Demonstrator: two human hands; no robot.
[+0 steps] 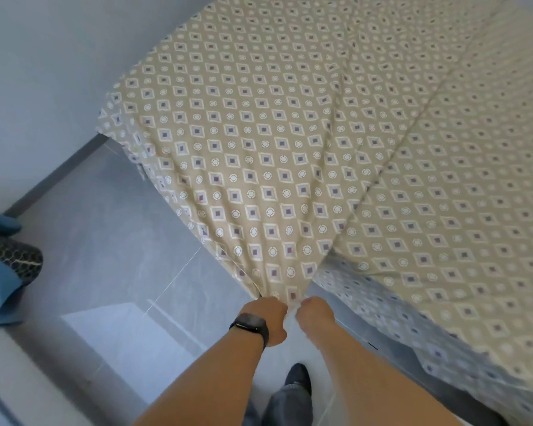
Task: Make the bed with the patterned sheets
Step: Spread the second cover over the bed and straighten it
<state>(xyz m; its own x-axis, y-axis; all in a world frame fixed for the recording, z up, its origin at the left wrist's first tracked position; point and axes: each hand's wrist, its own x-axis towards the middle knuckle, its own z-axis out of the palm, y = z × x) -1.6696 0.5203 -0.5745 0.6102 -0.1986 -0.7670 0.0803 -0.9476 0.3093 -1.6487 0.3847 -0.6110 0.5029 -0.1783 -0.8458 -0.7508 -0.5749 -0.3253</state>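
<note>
Head view: we stand at the bed's (pixel 443 179) near corner.
Sheet (pixel 259 149): spread over the bed, corner bunched toward us.
Left hand (pixel 266 315): fist gripping that corner.
Right hand (pixel 314 315): gripping beside it.
Advice: pull evenly, keeping the pattern straight.

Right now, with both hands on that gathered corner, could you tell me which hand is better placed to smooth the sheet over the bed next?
Probably the right hand: it grips the patterned sheet on the side nearest the bed. The left hand could keep holding the corner.
</note>
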